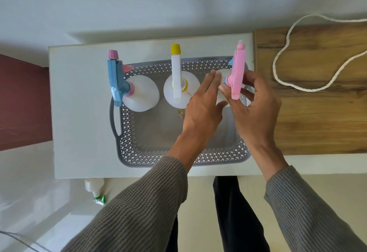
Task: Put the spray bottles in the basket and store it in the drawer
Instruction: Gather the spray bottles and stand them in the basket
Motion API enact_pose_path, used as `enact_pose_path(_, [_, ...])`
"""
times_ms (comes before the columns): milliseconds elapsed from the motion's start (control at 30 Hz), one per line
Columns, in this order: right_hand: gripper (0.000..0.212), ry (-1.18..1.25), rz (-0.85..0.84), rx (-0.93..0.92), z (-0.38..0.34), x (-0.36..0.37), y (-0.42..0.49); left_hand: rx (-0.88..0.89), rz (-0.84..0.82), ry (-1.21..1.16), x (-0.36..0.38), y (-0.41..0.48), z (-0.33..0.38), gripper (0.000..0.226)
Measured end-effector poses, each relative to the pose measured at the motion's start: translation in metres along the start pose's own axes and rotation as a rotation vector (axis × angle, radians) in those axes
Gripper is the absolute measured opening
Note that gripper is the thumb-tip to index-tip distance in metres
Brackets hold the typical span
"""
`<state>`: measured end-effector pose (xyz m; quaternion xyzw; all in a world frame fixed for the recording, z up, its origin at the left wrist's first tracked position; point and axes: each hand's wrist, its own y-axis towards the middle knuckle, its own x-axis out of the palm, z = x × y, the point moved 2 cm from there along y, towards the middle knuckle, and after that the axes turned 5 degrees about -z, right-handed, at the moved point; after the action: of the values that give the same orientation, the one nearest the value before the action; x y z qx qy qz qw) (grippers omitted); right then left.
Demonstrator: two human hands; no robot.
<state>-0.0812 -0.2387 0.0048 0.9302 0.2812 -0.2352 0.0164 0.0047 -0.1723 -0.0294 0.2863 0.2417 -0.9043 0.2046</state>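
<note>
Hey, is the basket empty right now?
No, three spray bottles stand in the grey basket: blue-headed, yellow-capped and pink-headed.

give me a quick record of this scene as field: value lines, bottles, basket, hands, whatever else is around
surface: white cabinet top
basket: grey perforated basket on the cabinet top, handle at its left end
bottles in basket: three, upright in a row along the far side
left bottle: blue sprayer bottle
middle bottle: white and yellow sprayer bottle
right bottle: pink sprayer bottle
right hand: grip closed on the pink sprayer bottle's head
left hand: open, fingers beside the pink sprayer bottle
other: white cord on the wooden top; small white bottle on the floor
</note>
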Motion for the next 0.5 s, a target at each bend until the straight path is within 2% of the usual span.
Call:
enact_pose_path(200, [0.046, -0.041, -0.027, -0.003, 0.000, -0.002, -0.001, -0.008, 0.022, -0.014, -0.001, -0.007, 0.001, 0.075])
enact_pose_path(367, [0.070, -0.093, -0.034, 0.051, -0.001, -0.007, -0.012, 0.016, 0.072, -0.032, -0.006, -0.032, 0.001, 0.073])
enact_pose_path(500, [0.066, -0.198, 0.034, 0.101, -0.006, -0.009, -0.041, 0.030, 0.126, 0.013, -0.010, -0.070, -0.001, 0.066])
